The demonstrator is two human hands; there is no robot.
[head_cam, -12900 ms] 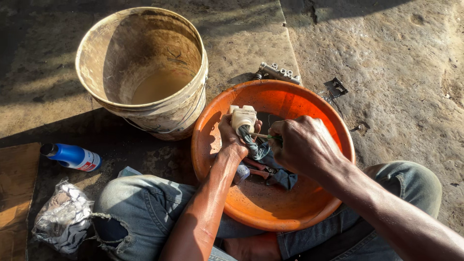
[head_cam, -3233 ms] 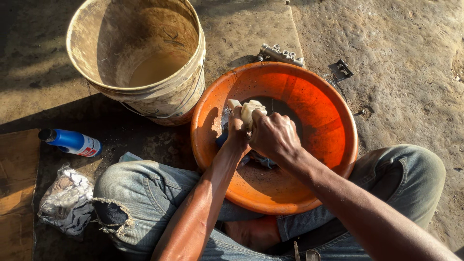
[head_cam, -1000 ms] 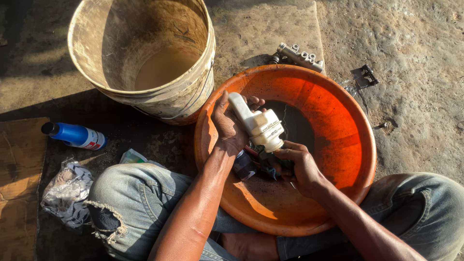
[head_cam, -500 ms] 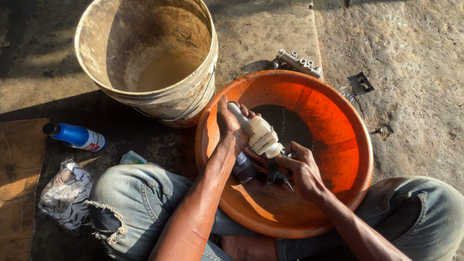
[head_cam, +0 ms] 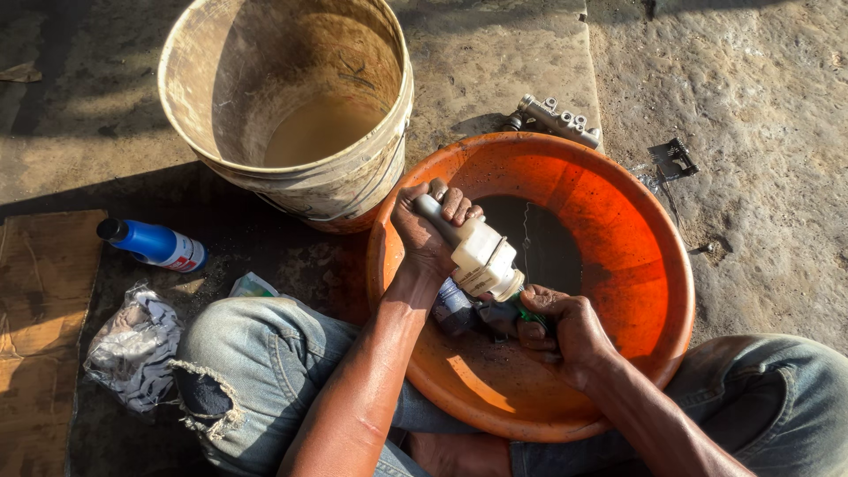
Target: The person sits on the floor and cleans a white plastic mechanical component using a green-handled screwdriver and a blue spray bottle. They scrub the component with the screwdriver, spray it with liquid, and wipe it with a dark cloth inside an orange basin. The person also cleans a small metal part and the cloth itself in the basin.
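Note:
My left hand (head_cam: 426, 231) grips the neck end of a white plastic bottle (head_cam: 477, 254) tilted down over an orange basin (head_cam: 636, 221). The bottle's lower end points at a small dark metal part (head_cam: 495, 316) with a green bit, which my right hand (head_cam: 565, 331) holds just above the basin's floor. Dark liquid lies at the bottom of the basin. Both forearms reach in from the lower edge, over my jeans-clad knees.
A worn cream bucket (head_cam: 291, 106) holding murky water stands left of the basin. A blue spray can (head_cam: 152, 245) and a crumpled rag (head_cam: 132, 349) lie on the ground at left, beside cardboard (head_cam: 35, 336). Metal parts (head_cam: 556, 119) rest behind the basin on concrete.
The white bottle has tipped further down toward the part in my right hand. Both hands have stayed in the basin's middle, and the view has shifted slightly.

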